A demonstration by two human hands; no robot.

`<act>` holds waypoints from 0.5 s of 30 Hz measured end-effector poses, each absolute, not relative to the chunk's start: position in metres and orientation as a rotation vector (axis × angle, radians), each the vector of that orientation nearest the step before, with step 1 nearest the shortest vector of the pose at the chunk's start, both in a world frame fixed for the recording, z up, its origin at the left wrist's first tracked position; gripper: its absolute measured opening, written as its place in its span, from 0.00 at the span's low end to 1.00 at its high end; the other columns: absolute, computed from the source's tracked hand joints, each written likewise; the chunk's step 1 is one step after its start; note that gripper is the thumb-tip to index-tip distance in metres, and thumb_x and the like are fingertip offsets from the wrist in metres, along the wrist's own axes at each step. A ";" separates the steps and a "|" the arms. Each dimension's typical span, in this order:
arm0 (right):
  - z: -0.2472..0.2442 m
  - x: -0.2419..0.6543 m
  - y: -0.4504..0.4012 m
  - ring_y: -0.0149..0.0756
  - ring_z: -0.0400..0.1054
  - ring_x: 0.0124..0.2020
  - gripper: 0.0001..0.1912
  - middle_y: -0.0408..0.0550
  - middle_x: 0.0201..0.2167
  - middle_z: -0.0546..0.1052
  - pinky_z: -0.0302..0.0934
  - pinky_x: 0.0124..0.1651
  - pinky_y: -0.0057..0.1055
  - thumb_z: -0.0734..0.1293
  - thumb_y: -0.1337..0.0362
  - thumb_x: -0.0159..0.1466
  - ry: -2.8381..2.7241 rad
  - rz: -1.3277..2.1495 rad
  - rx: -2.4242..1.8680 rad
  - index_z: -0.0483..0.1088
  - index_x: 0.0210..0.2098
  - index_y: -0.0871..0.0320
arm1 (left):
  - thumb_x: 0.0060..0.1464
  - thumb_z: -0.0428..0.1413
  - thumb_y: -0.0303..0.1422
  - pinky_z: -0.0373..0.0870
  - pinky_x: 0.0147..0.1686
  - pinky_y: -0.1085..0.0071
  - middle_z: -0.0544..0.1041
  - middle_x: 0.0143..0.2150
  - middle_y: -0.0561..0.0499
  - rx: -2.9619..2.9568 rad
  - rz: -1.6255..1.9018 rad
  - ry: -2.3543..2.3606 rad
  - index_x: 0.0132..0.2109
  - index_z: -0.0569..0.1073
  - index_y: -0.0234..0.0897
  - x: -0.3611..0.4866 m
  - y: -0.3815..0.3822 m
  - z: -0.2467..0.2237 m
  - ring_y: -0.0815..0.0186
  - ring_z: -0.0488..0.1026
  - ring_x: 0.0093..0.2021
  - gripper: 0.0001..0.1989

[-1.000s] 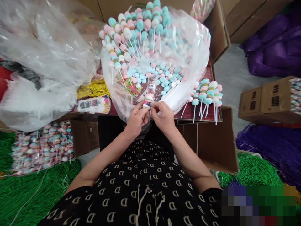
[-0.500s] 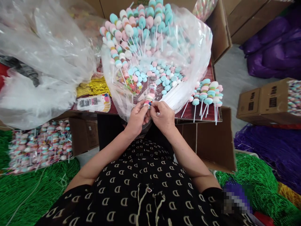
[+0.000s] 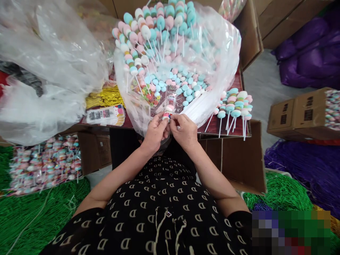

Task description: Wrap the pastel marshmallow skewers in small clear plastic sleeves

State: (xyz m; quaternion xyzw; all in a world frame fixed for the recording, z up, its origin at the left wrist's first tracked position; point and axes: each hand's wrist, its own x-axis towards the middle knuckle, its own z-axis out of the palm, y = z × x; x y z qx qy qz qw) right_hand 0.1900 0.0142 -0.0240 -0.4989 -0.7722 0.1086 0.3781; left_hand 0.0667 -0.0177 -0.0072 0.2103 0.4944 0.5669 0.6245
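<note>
Compared with one second earlier, we find the grip unchanged: both hands pinch at one wrapped candy skewer (image 3: 170, 101) at the middle of the near edge of the table (image 3: 237, 82), while the surroundings have shifted only slightly in the view. From left to right, we see a tray of wrapped sweets (image 3: 46, 164) below the table's left end, above it a large clear bag (image 3: 50, 67) overhanging that end, then gold ties (image 3: 106, 97) behind printed wrappers (image 3: 105, 115) at the near left corner. Plastic film (image 3: 139, 118) droops over the near edge beside the left hand (image 3: 155, 131), whose thumb and fingers are closed on the skewer's lower part. Beyond lie ring-shaped sweets (image 3: 154, 100), heaped skewers (image 3: 160, 23) toward the far edge, and loose pastel sweets (image 3: 189, 86). The right hand (image 3: 184, 131) has thumb and forefinger pressed together against the skewer's lower end; what lies between them is too small to make out. White sticks (image 3: 198, 110) lie behind it. Unwrapped skewers (image 3: 235, 104) fill the near right corner, their sticks jutting past the edge, above an open carton (image 3: 240, 156). Purple bundles (image 3: 305, 53) lie farther right.
</note>
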 end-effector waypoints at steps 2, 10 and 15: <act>-0.026 0.190 0.015 0.36 0.74 0.32 0.06 0.46 0.31 0.81 0.64 0.35 0.31 0.65 0.66 0.68 -1.973 0.252 -1.272 0.75 0.37 0.53 | 0.62 0.63 0.34 0.51 0.15 0.78 0.71 0.23 0.62 0.487 1.303 1.133 0.53 0.72 0.39 0.066 -0.018 -0.007 0.76 0.62 0.16 0.14; -0.029 0.191 0.019 0.36 0.75 0.32 0.06 0.46 0.32 0.80 0.66 0.37 0.31 0.65 0.68 0.66 -1.971 0.374 -1.266 0.74 0.36 0.54 | 0.62 0.60 0.32 0.51 0.15 0.78 0.71 0.22 0.62 0.501 1.299 1.126 0.53 0.72 0.39 0.066 -0.019 -0.006 0.76 0.62 0.15 0.14; -0.029 0.192 0.015 0.35 0.75 0.32 0.06 0.46 0.34 0.82 0.68 0.38 0.31 0.65 0.66 0.67 -1.895 0.477 -1.218 0.75 0.40 0.54 | 0.60 0.59 0.32 0.48 0.14 0.77 0.72 0.21 0.60 0.452 1.284 1.092 0.51 0.72 0.37 0.064 -0.018 -0.002 0.75 0.62 0.14 0.12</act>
